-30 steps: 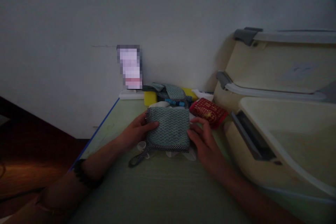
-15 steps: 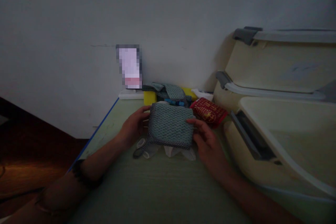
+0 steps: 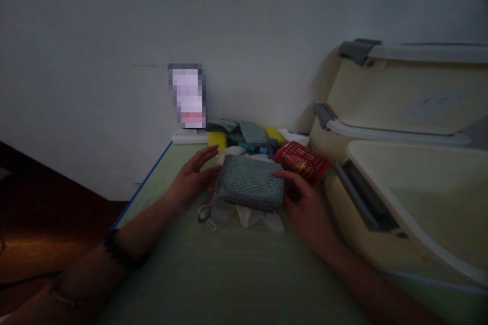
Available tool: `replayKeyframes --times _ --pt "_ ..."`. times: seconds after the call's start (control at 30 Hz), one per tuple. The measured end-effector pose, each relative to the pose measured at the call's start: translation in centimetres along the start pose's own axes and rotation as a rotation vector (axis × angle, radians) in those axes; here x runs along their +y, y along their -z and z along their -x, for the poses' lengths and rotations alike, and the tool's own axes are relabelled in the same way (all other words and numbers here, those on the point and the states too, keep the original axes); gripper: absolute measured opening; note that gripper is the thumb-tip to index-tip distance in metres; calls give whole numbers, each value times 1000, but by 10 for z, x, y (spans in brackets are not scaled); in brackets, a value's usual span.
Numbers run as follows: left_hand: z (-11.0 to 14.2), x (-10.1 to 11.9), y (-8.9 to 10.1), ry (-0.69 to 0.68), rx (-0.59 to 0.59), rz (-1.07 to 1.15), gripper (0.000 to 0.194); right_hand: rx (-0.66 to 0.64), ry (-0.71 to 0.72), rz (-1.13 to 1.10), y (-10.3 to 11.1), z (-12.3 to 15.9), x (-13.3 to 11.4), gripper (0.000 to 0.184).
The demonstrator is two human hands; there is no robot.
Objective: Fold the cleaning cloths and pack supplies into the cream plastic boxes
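A folded grey-green woven dishcloth [image 3: 251, 180] with a black-and-white checked edge lies in front of me, its hanging loop at the lower left. Under it, pale see-through plastic [image 3: 247, 216] sticks out at the front and back. My right hand [image 3: 305, 200] pinches the cloth's right edge, index finger on top and thumb low at the side. At the left edge my left hand [image 3: 192, 175] is open, fingers spread; whether its lower fingers touch the cloth I cannot tell.
Behind the cloth lie another grey-green cloth [image 3: 249, 132], a yellow block [image 3: 217, 140], blue items [image 3: 253, 148] and a red packet [image 3: 301, 160] with gold print. A blurred phone [image 3: 188, 96] stands at the wall. An open cream storage box [image 3: 430, 177] fills the right side.
The dishcloth has tipped flatter and lower onto the plastic. My left hand has moved slightly left, its fingers coming away from the cloth's upper edge. My right hand stays at the right edge.
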State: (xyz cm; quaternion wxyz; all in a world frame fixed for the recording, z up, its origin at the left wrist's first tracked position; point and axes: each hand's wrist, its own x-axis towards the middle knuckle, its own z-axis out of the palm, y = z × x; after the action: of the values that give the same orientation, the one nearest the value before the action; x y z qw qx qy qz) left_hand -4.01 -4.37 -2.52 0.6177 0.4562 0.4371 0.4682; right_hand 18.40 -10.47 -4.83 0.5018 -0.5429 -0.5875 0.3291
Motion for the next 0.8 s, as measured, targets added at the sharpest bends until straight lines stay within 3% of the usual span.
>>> replayKeyframes --times 0.17,0.27,0.37,0.43,0.53,0.6,0.8 --pt "-2 -2 1 19 -124 -18 33 3 167 236 2 0 -1 32" --pt "-1 -1 1 -161 -66 -288 17 24 263 384 0 3 -3 33" --pt "5 4 1 -444 -35 -627 14 9 318 434 0 5 -4 30" --pt "12 8 0 -621 -154 -791 21 -30 322 433 0 5 -5 28" --pt "20 9 -4 -772 -415 -949 47 -77 312 435 0 4 -5 30" --pt "22 7 -7 -805 -482 -1015 54 -84 317 434 -1 5 -6 30" --pt "18 1 -7 -748 -397 -1044 23 -65 415 372 -4 9 -12 40"
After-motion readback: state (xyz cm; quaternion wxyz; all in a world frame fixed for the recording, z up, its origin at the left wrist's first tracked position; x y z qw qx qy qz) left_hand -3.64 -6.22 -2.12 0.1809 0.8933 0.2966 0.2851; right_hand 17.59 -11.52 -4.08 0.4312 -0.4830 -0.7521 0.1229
